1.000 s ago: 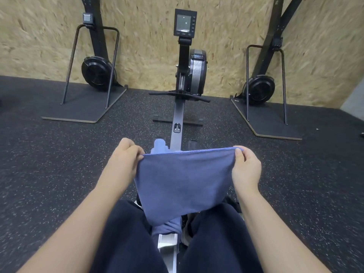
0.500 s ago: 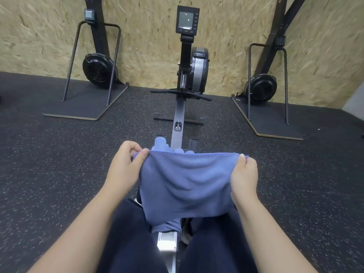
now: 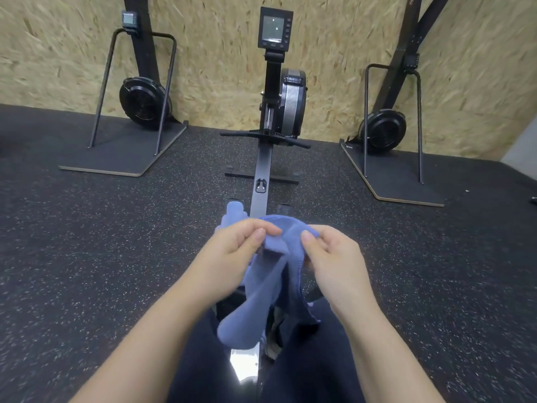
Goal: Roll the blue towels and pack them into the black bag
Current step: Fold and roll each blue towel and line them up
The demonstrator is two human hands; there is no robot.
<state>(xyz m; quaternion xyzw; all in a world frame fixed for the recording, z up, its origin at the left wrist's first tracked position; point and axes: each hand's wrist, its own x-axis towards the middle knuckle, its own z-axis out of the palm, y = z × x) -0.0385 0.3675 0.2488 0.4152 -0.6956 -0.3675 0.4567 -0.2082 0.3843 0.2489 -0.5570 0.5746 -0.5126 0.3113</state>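
So from where I'm watching, everything hangs off the rowing machine rail running straight down the middle. Just left of the rail, my left hand is pinching one top corner of the blue towel, thumb and fingers curled onto the cloth. Just right of the rail, my right hand is pinching the other top corner the same way, so both hands are grasping the towel and nothing else.

The two corners sit nearly together above the rail, and the towel hangs down from them in a loose fold between my knees, its long axis running along the rail toward me. Both hands look about equally near the fold; I'd say neither has the edge.

There's more blue cloth lying on the rail just beyond my left hand, probably another towel. The black bag isn't anywhere in view, so packing is a ways off. My guess is the next move is matching the corners, then rolling along that long axis.
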